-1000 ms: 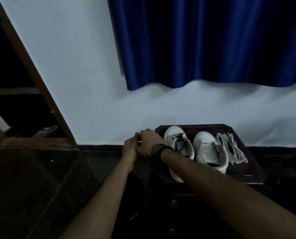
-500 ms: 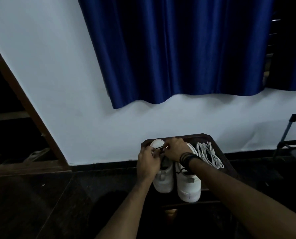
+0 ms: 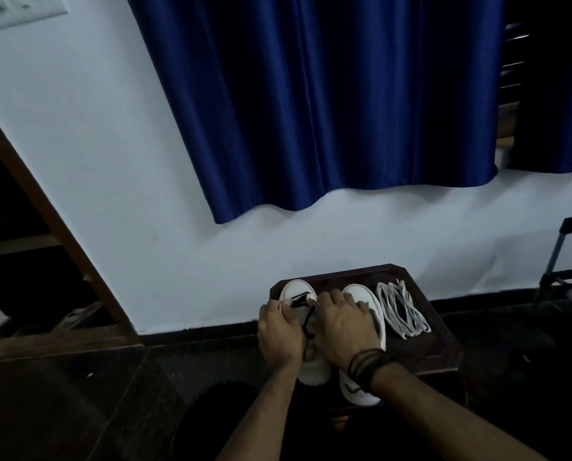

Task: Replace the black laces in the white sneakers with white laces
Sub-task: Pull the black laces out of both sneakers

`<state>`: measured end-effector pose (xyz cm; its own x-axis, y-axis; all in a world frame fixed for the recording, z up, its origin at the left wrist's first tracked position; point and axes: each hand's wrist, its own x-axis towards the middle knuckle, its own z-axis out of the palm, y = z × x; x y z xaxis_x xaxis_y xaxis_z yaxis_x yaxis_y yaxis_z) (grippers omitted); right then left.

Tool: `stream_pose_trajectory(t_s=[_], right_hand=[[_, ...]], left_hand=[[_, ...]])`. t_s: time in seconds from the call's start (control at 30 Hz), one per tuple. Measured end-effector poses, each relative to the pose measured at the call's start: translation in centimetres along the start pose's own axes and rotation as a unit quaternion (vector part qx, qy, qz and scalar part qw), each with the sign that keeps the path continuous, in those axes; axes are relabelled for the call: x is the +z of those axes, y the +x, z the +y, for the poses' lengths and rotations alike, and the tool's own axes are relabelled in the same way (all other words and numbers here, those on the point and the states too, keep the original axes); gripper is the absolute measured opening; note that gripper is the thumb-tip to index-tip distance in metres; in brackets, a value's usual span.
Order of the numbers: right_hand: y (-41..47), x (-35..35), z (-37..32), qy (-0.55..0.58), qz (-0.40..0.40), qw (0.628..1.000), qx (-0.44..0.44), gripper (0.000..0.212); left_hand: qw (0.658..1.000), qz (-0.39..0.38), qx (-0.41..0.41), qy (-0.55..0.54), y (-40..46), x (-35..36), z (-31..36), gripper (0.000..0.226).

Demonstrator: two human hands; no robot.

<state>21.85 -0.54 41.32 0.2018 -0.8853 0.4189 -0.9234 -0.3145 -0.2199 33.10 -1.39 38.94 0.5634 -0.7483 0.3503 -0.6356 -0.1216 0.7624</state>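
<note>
- The left hand (image 3: 279, 331) lies over the left sneaker (image 3: 299, 294), fingers curled in toward the lacing; the fingertips seem to pinch the black lace (image 3: 306, 314) near the top eyelets, though the dim light makes the exact grip hard to read.
- The right hand (image 3: 343, 327) reaches across the right sneaker (image 3: 366, 297) toward the same spot — its fingers are bent and meet the black lace at the left sneaker's tongue, with a loose black strand hanging down between the two hands.
- A stack of dark bands (image 3: 366, 364) circles the right wrist.
- Both sneakers stand side by side on a small dark wooden table (image 3: 441, 347), toes toward the far edge by the wall, heels at the near edge; the left one sits along the table's left edge.
- The white laces (image 3: 401, 311) lie in a loose bundle near the table's right edge, just beside the right sneaker and not touched by either hand.
- A blue curtain (image 3: 328, 94) hangs on the wall behind.
- Against half a second ago, both hands sit a little nearer the sneakers' tongues, and more of the black lace shows loose — the sneakers and white laces lie where they did on the table.
</note>
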Motion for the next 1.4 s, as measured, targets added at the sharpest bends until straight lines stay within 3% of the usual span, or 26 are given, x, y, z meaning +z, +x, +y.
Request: stream_pose_trajectory(t_s=[0.1, 0.37, 0.47, 0.57, 0.63, 0.73, 0.87, 0.97, 1.0, 1.1, 1.17, 1.23, 1.33, 1.4], right_hand=[[-1.4, 0.6, 1.2, 0.008, 0.052, 0.999, 0.011, 0.019], [0.2, -0.2, 3.6, 0.125, -0.019, 0.989, -0.073, 0.027], [1.1, -0.1, 3.9, 0.095, 0.006, 0.992, -0.083, 0.023], [2.0, -0.4, 2.0, 0.067, 0.069, 0.983, -0.155, 0.007], [2.5, -0.8, 0.5, 0.056, 0.02, 0.974, -0.22, 0.009], [3.1, -0.5, -0.9, 0.018, -0.102, 0.983, -0.15, 0.019], [3.6, 0.5, -1.3, -0.018, -0.128, 0.983, -0.13, 0.026], [3.5, 0.8, -0.6, 0.1, -0.113, 0.986, -0.069, 0.045], [3.9, 1.0, -0.1, 0.166, -0.108, 0.98, -0.031, 0.042], [4.7, 0.1, 1.4, 0.351, -0.121, 0.925, 0.084, 0.016], [4.7, -0.2, 2.6, 0.441, -0.118, 0.875, 0.159, 0.02], [4.8, -0.8, 3.5, 0.556, -0.093, 0.797, 0.217, 0.024], [4.8, -3.1, 4.2, 0.688, -0.065, 0.687, 0.223, 0.03], [4.9, -5.2, 4.3, 0.719, -0.055, 0.66, 0.212, 0.035]], left_hand=[[1.0, 0.014, -0.006, -0.017, 0.0, 0.4, -0.1, 0.02], [0.993, 0.005, -0.036, -0.11, 0.3, 0.6, -1.2, 0.028], [0.987, 0.001, -0.034, -0.157, 0.3, 0.6, -1.1, 0.028], [0.982, -0.023, -0.035, -0.186, 0.4, 0.9, -1.3, 0.03], [0.98, -0.032, -0.044, -0.194, 0.7, 1.1, -1.6, 0.033], [0.979, -0.039, -0.053, -0.194, 0.8, 1.4, -1.9, 0.036], [0.978, -0.027, -0.055, -0.197, 0.9, 1.4, -2.0, 0.039], [0.98, -0.02, -0.032, -0.195, 0.9, 1.3, -1.8, 0.039], [0.98, -0.017, -0.027, -0.196, 0.9, 1.3, -1.8, 0.04], [0.979, -0.015, -0.025, -0.201, 0.9, 1.7, -1.9, 0.04], [0.979, -0.019, -0.025, -0.203, 1.0, 2.0, -2.3, 0.037], [0.981, -0.013, -0.017, -0.191, 1.2, 2.4, -2.6, 0.036], [0.982, -0.008, -0.013, -0.189, 1.2, 2.4, -2.4, 0.035], [0.982, -0.002, -0.012, -0.188, 1.1, 2.3, -2.3, 0.036]])
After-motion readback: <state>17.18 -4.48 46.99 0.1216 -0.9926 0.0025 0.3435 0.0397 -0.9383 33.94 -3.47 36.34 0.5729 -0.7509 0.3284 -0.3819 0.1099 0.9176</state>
